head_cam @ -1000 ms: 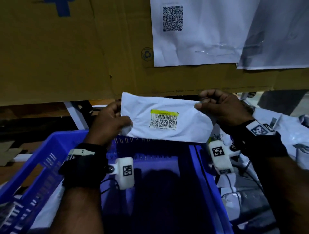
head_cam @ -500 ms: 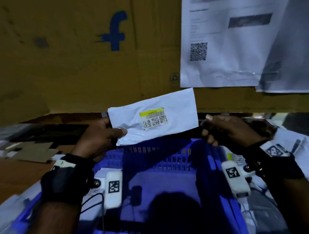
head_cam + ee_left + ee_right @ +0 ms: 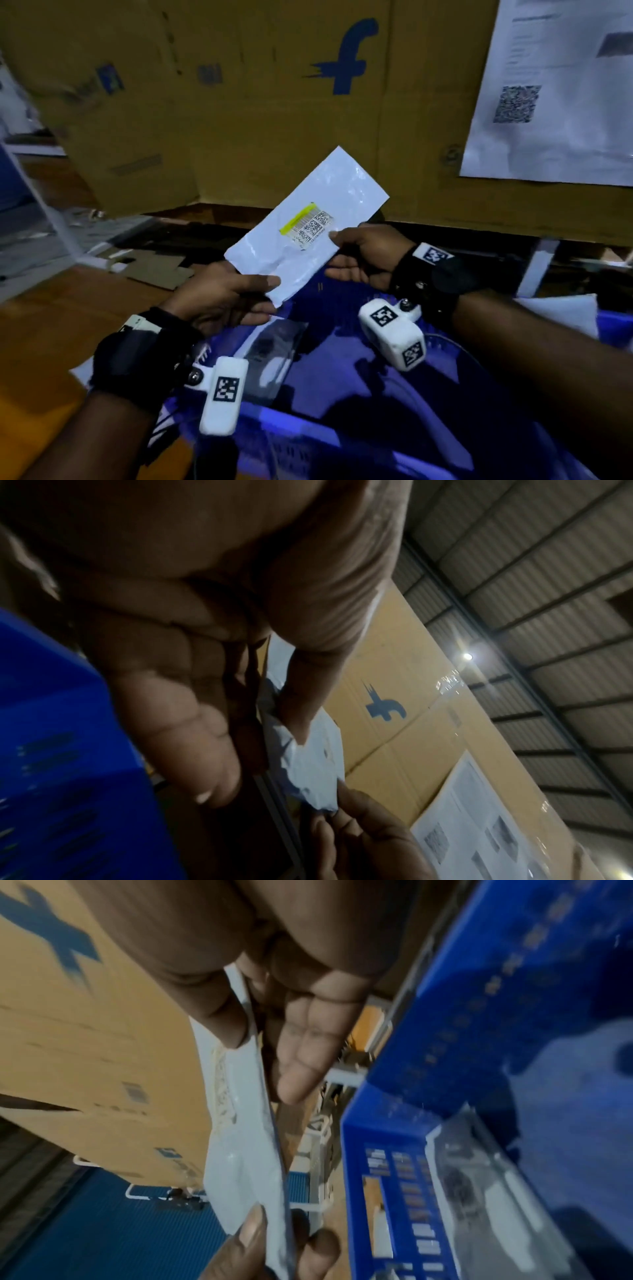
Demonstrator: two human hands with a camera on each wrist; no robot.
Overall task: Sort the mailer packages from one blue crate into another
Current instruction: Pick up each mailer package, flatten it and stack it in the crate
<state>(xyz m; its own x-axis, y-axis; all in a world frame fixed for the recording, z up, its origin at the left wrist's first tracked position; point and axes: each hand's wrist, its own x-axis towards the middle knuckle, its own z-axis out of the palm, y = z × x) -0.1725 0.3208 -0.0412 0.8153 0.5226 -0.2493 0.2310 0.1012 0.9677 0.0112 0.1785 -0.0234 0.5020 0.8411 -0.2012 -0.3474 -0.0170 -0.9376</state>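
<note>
The left hand (image 3: 219,301) pinches the white mailer's (image 3: 308,226) lower corner; the right hand's (image 3: 363,257) thumb pinches its edge again, after letting go. The mailer, now tilted steeper, hangs above the blue crate (image 3: 342,442). Behind stands a cardboard box (image 3: 239,102) printed with a blue "f".

White mailer (image 3: 305,229) now tilted steeply, far corner up; right hand (image 3: 364,257) back pinching its edge.
</note>
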